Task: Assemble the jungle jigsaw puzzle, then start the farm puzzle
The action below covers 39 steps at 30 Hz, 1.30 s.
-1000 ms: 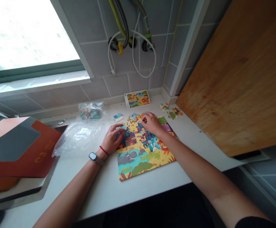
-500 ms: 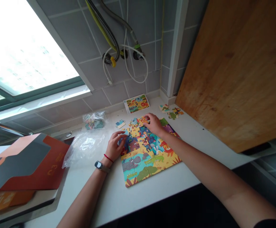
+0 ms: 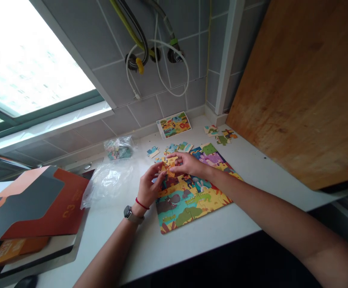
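Left hand (image 3: 148, 187) and right hand (image 3: 185, 165) pinched together on one orange piece (image 3: 170, 167), lifted just above the puzzle (image 3: 191, 192) near the surface's back edge, presumably for turning to fit. Loose pieces (image 3: 220, 135) toward the back right corner. Half a second earlier: hands apart, flat on the puzzle.

The puzzle piece (image 3: 169, 168) between my hands is printed card, matt, like the jigsaw (image 3: 191, 192) under them. The surface (image 3: 215, 236) is smooth, white and faintly glossy. Near its far left edge lies a crinkled clear plastic bag (image 3: 109, 180), shiny. The board (image 3: 299, 88) at the right is bare wood with a rubbed, matt grain. The wall tiles (image 3: 108, 40) look glazed.
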{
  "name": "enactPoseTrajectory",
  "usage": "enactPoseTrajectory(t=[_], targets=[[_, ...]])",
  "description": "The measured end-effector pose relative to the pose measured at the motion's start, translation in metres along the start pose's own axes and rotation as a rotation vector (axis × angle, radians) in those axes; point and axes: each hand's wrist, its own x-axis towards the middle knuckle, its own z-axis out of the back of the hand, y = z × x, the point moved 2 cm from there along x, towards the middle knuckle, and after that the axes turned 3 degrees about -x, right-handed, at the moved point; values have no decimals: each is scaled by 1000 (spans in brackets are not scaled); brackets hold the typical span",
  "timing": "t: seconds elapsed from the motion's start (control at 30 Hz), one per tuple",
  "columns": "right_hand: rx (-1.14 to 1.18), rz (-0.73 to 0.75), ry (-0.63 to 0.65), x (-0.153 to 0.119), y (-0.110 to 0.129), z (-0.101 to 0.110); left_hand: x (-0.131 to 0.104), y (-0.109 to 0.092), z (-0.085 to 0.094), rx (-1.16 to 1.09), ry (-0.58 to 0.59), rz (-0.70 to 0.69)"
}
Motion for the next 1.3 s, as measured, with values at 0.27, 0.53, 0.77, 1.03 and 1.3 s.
enactPoseTrajectory(t=[0.27,0.53,0.77,1.03,1.3], targets=[[-454,171,-115,-1,6,0,3,-2,7,-59,219,122],[-562,167,-276,4,5,12,0,8,1,395,217,-168],[-797,160,-128,-1,10,7,3,17,-1,530,235,-371],[-970,75,-60,-3,17,4,7,16,-7,617,210,-364],[-1022,62,-43,-3,17,6,3,2,-2,521,293,-425]])
